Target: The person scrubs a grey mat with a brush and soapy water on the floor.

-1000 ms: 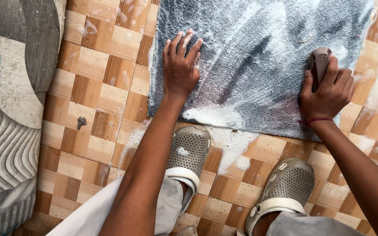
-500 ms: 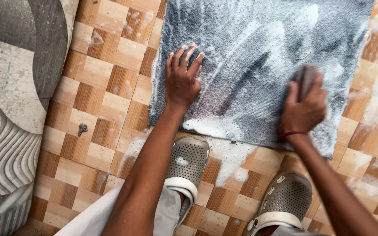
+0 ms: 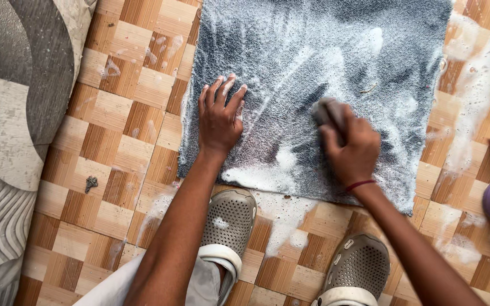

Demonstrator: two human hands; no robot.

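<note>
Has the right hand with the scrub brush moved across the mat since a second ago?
Yes. The right hand with its brush has slid from the grey mat's right edge toward its middle, closer to the left hand pressed flat on the mat.

The single head camera looks steeply down from close above at the soapy mat (image 3: 324, 85) and tiled floor (image 3: 120, 147).

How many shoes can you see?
2. The left shoe is on the floor just below the soapy mat, under the left arm. The right shoe is lower, near the bottom edge, partly cut off.
</note>
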